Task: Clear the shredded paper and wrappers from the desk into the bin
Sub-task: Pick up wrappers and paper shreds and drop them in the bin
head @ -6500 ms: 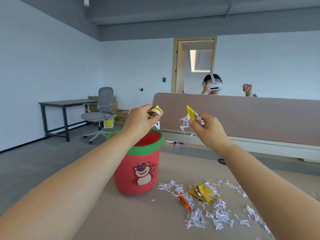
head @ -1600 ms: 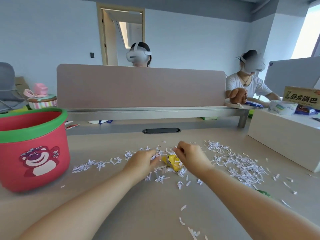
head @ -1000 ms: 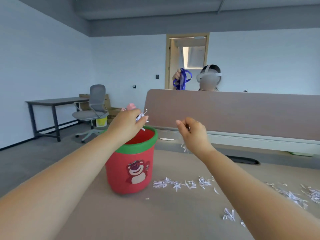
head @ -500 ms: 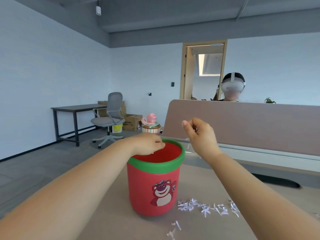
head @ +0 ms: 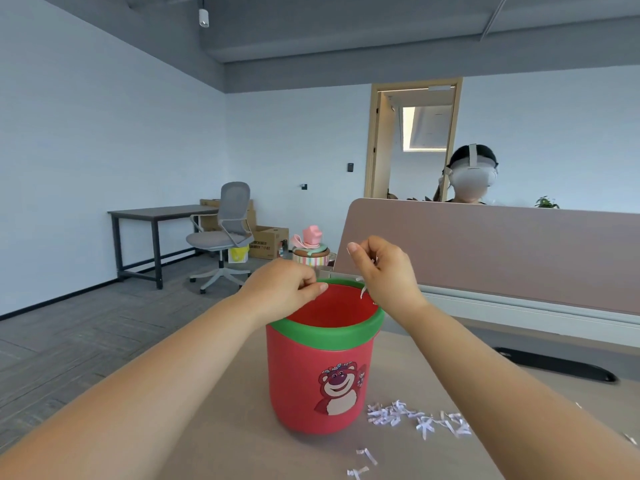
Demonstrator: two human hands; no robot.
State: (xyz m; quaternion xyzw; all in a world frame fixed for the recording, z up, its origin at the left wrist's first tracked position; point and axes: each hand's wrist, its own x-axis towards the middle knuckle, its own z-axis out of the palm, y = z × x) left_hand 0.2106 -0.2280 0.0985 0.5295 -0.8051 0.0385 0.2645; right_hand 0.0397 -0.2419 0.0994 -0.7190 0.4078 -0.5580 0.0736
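The red bin (head: 329, 336) with a green rim and a bear picture stands on the desk in front of me. My left hand (head: 280, 289) hovers over the bin's left rim with its fingers curled; no paper shows in it. My right hand (head: 384, 271) is above the bin's right rim, fingers curled round a few white paper shreds, and one strip (head: 363, 292) dangles over the opening. More shredded paper (head: 415, 417) lies on the desk to the right of the bin's base. No wrapper is in view.
A pinkish desk divider (head: 502, 251) runs along the far edge, with a person in a headset behind it. A black cable slot (head: 554, 367) sits at the right. A pink-topped cup (head: 311, 251) stands beyond the bin. The desk's left edge drops to the floor.
Since half a second ago my right hand has come over the bin's right rim with a paper strip hanging from it. The left hand stays at the left rim.
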